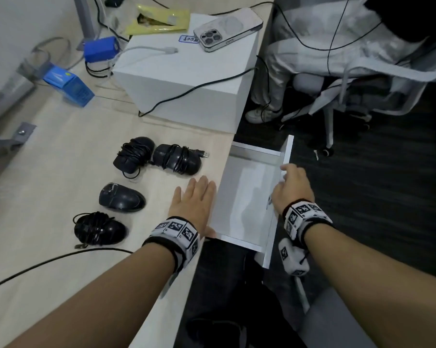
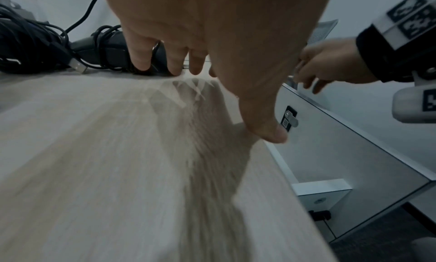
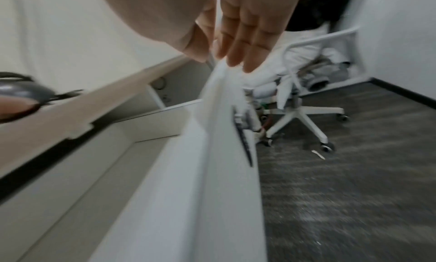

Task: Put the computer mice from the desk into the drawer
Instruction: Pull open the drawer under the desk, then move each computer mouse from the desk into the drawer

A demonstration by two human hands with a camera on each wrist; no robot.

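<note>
Four black computer mice lie on the pale wooden desk (image 1: 49, 159): two cable-wrapped ones side by side at the back (image 1: 134, 153) (image 1: 178, 159), a bare one (image 1: 121, 198) in the middle, and a cable-wrapped one (image 1: 99, 228) nearest me. My left hand (image 1: 195, 197) hovers flat, fingers straight, just right of them at the desk edge and holds nothing; in the left wrist view its fingertips (image 2: 141, 64) are close to a wrapped mouse (image 2: 111, 49). The white drawer (image 1: 286, 151) is pulled open and holds nothing. My right hand (image 1: 289, 184) holds the top of the drawer front (image 3: 212, 154) between thumb and fingers.
A white box (image 1: 187, 79) with a phone (image 1: 228, 30) and cables stands on the desk behind the mice. Two blue boxes (image 1: 69, 84) lie at the back left. A black cable (image 1: 49, 262) crosses the near desk. A seated person's legs and a white chair (image 1: 332, 126) are beyond the drawer.
</note>
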